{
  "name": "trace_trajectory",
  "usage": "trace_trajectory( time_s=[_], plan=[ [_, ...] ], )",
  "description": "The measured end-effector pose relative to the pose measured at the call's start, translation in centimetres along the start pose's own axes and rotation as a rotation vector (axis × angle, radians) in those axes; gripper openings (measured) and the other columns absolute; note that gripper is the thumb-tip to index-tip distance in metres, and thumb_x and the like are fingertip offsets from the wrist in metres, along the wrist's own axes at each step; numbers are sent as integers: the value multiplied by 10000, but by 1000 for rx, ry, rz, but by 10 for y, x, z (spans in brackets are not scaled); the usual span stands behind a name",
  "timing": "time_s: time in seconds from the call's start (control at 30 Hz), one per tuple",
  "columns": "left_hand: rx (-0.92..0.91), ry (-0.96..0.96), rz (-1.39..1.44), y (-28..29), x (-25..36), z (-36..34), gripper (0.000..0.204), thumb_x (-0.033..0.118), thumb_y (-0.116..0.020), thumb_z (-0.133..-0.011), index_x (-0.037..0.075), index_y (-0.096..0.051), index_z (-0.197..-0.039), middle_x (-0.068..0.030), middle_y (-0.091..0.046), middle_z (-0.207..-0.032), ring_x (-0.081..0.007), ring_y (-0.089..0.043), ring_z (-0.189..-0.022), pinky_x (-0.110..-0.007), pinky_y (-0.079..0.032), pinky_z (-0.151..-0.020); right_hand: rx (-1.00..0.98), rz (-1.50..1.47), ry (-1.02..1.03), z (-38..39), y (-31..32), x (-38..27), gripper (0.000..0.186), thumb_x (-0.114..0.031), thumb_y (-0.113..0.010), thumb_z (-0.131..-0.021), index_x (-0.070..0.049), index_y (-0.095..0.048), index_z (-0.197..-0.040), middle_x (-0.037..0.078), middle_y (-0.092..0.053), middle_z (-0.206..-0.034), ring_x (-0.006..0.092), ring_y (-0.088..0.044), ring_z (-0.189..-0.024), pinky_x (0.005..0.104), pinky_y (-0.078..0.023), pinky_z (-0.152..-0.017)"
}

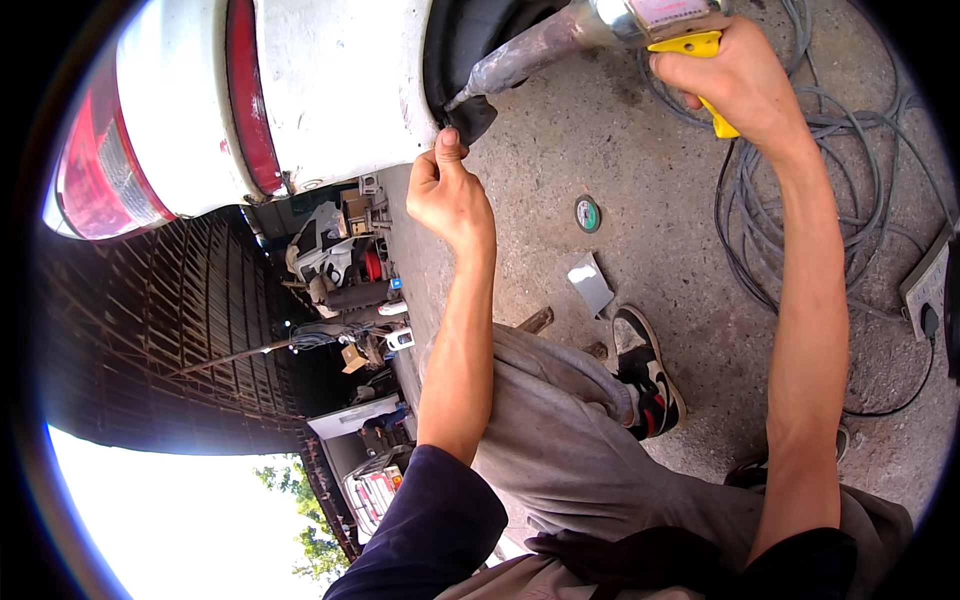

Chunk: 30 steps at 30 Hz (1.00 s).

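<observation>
My right hand [740, 90] is closed round the yellow handle of a hot-air gun [530, 48]. Its metal barrel slants down to the left, and the narrow nozzle tip is at the lower corner of a white car bumper [340, 90]. Beside that tip, a black plastic liner flap [478, 122] sticks out from the dark wheel arch. Just under the bumper corner, my left hand [450, 195] is pinched, thumb up, with its fingertips at the edge. Whatever it grips there is too small to make out.
Grey cable [760, 210] lies coiled on the concrete at right, near a power strip [928, 285] with a plug in it. A round green-and-black disc [587, 214] and a grey sheet [590, 284] lie by my shoe [648, 375]. A cluttered shed stands at left.
</observation>
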<state>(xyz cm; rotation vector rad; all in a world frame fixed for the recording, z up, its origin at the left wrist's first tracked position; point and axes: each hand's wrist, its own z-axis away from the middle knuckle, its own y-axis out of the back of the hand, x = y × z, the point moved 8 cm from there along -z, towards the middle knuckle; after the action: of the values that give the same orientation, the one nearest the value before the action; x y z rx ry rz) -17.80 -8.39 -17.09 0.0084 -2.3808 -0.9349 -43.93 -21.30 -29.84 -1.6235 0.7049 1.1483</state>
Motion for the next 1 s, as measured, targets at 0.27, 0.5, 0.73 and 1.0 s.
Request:
trace_trajectory(
  time_s=[0.27,0.5,0.73,1.0],
  plan=[
    [47,-165,-138,4,16,-2,366,265,-724,-857,-36,-636,-669,6,-477,-512,-69,-375,-521,-271,-321,-467,-17,-31,-6,0,0,1,139,-131,-675,-706,-31,-629,-790,7,-578,-646,89,-527,-533,257,-408,-452],
    [66,-250,-201,6,23,-4,365,262,-736,-846,-42,-635,-671,-2,-450,-487,-71,-352,-515,-271,-317,-456,-24,-47,30,1,-1,-2,141,-123,-673,-706,-28,-627,-799,6,-571,-644,87,-525,-531,254,-403,-446],
    [69,-281,-216,6,25,-4,358,254,-742,-841,-42,-635,-670,-6,-445,-484,-71,-348,-513,-271,-315,-452,-37,-47,-4,2,0,0,135,-129,-667,-709,-24,-622,-780,9,-568,-630,91,-527,-523,256,-408,-446],
    [56,-229,-270,11,24,-9,402,294,-732,-849,-59,-651,-676,-27,-594,-580,-67,-452,-571,-235,-376,-542,-9,-18,15,0,1,0,128,-139,-667,-701,-28,-619,-743,5,-567,-621,92,-522,-516,258,-403,-443]
  ],
)
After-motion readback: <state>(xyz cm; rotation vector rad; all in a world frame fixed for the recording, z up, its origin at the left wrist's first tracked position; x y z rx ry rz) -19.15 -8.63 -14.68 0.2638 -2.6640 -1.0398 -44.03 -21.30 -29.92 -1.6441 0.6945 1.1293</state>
